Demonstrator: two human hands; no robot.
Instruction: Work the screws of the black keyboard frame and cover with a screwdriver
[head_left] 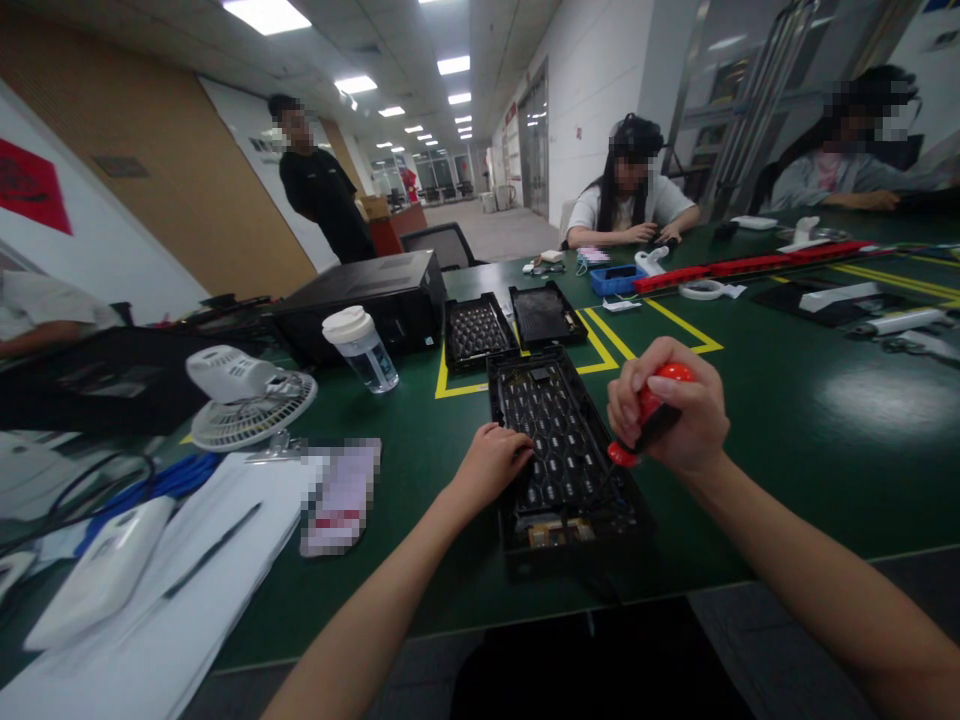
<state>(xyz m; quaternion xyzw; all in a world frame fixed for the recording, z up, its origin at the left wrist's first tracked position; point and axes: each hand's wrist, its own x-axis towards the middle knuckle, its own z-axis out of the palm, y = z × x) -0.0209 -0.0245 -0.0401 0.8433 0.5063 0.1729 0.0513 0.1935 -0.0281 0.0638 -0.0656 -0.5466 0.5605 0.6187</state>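
Note:
A black rectangular case point(559, 440) with rows of dark round cells lies on the green table in front of me. My left hand point(495, 460) rests on its left edge, fingers curled together; what they hold, if anything, is hidden. Above the right side of the case, my right hand point(671, 405) grips a red and black tool point(646, 412), its red lower end pointing down to the left. Behind the case are a smaller black tray with cells point(478, 330) and a flat black tray point(547, 313).
On the left are a clear bottle point(361, 350), a white fan point(251, 400), papers point(195, 580) with a pen and a blurred pink item point(343, 497). A black box point(367, 300) stands behind. Farther back are a blue bin point(616, 280), a red strip point(750, 266) and several people.

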